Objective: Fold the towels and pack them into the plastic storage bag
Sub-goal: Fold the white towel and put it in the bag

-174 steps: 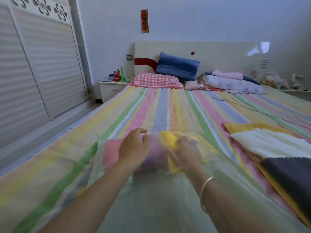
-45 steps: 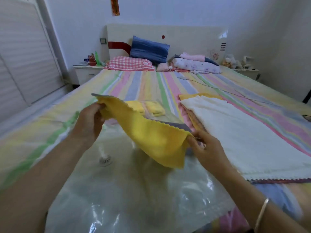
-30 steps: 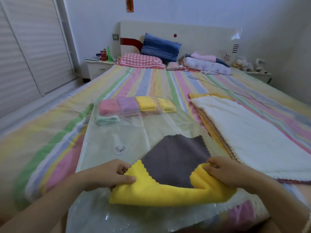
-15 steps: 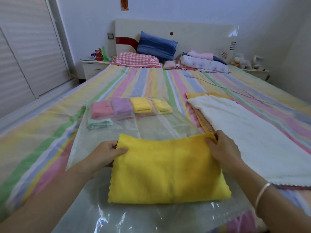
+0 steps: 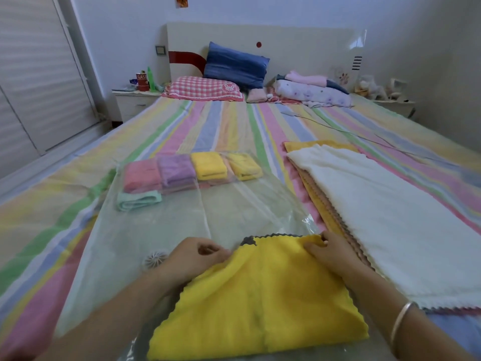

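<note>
A yellow towel with a grey underside (image 5: 260,303) lies folded in half on top of the clear plastic storage bag (image 5: 208,217). My left hand (image 5: 197,259) pinches its far left corner and my right hand (image 5: 330,251) pinches its far right corner. A strip of the grey side shows along the far edge. Inside the bag's far end sit folded pink (image 5: 141,175), purple (image 5: 177,170) and two yellow (image 5: 208,165) towels, with a mint one (image 5: 138,200) in front of them.
To the right lies a flat stack of unfolded towels with a white one (image 5: 385,217) on top. The bag's round valve (image 5: 155,259) is by my left hand. The striped bedsheet (image 5: 221,126) stretches ahead to pillows and bedding at the headboard.
The yellow towel was folded in half over its grey side. Both hands have since moved nearer along its far edge, and the left corner is now lifted slightly.
</note>
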Demonstrator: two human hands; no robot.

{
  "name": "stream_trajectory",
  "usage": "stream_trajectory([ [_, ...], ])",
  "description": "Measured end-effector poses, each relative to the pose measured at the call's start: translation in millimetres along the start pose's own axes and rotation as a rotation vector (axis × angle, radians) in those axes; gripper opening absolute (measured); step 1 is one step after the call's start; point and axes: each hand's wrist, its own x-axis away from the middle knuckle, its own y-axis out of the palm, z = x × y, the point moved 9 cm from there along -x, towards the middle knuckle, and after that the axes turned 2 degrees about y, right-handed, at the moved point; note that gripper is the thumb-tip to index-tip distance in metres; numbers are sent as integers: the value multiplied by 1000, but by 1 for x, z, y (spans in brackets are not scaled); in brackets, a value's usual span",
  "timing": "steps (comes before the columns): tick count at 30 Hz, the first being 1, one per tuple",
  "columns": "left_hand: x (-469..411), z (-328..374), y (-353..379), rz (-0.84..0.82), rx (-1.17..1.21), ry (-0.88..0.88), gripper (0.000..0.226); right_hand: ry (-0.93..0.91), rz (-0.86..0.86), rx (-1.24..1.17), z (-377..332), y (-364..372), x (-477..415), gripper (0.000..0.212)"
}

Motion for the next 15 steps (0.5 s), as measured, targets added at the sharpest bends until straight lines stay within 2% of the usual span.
stream_trajectory([
  [3,-11,5,26,-171,147,-84,60,-34,24,-140,0,-1,4,24],
  [5,-17,5,43,-313,171,-129,83,-73,61,-255,-3,-5,8,22],
  [6,-17,6,49,-367,164,-147,86,-93,83,-304,-3,-7,9,22],
  [8,-15,7,57,-472,133,-166,76,-119,107,-364,-3,-11,12,19],
  [11,-5,7,51,-564,62,-165,49,-141,119,-377,1,-12,11,18],
  [15,9,10,26,-598,-49,-81,51,-165,135,-349,2,-9,7,17],
])
